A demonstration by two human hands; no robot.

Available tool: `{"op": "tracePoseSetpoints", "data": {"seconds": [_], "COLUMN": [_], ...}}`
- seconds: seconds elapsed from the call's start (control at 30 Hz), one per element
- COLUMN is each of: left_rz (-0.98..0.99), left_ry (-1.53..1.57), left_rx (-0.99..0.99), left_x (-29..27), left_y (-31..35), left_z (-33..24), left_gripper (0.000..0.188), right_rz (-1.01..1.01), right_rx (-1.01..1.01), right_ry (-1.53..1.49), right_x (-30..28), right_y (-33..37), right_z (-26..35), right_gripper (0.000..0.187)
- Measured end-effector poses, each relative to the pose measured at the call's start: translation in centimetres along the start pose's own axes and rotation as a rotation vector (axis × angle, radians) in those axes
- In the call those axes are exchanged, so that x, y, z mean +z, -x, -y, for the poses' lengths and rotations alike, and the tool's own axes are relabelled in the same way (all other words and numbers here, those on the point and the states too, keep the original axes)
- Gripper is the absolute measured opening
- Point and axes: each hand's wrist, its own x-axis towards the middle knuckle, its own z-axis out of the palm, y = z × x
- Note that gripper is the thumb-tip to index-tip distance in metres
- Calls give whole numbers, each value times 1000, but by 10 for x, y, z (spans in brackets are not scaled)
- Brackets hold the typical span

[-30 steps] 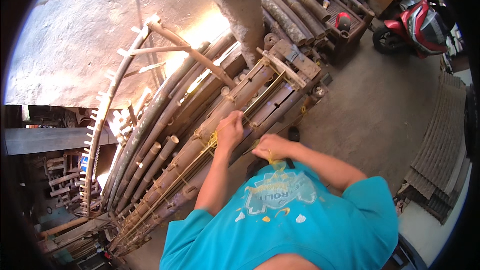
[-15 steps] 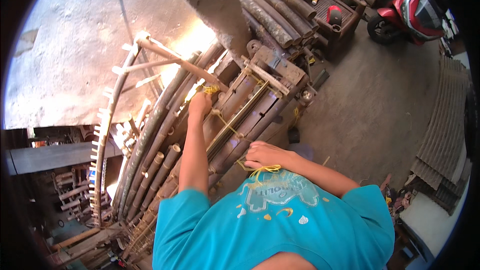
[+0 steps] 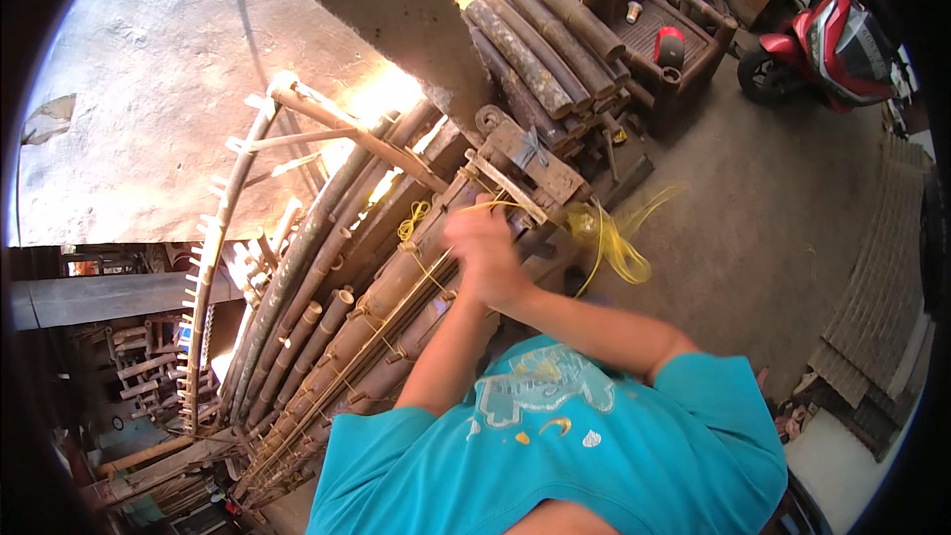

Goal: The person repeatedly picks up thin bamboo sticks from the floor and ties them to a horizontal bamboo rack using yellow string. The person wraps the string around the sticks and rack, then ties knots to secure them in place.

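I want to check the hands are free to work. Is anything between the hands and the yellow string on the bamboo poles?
Nothing visible does. Both hands are together, blurred, right over the bamboo poles, already at the yellow string, which trails loose to their right. Which hand grips it cannot be told.

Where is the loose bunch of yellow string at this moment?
In the head view, the yellow string trails in the air right of centre, just right of the blurred hands, above the concrete floor beside the bamboo poles.
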Motion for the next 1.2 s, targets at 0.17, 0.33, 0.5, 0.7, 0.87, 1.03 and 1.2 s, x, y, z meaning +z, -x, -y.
{"op": "tracePoseSetpoints", "data": {"seconds": [0.17, 0.33, 0.5, 0.7, 0.87, 1.03, 1.2], "left_rz": [-367, -86, -245, -32, -221, -58, -83], "left_ry": [169, 7, -130, 717, 645, 144, 231], "left_rx": [146, -11, 124, -23, 2, 42, 116], "left_x": [6, -4, 29, -1, -12, -2, -139], "left_y": [4, 6, 8, -27, -147, -140, -28], "left_z": [-10, -18, 30, 6, 55, 100, 166], "left_gripper": [21, 18, 18, 21, 25, 37, 37], "right_rz": [765, 811, 1433, 987, 787, 522, 678], "right_rx": [-483, -193, -124, -15, -271, -383, -218], "right_ry": [668, 605, 241, 123, 361, 572, 278], "right_x": [36, 24, -83, -114, -112, -76, 27], "right_y": [-127, -161, -100, 3, 29, 61, 157], "right_z": [-35, -77, 5, -87, -99, -90, -57], "right_gripper": [45, 47, 40, 39, 36, 15, 19]}}
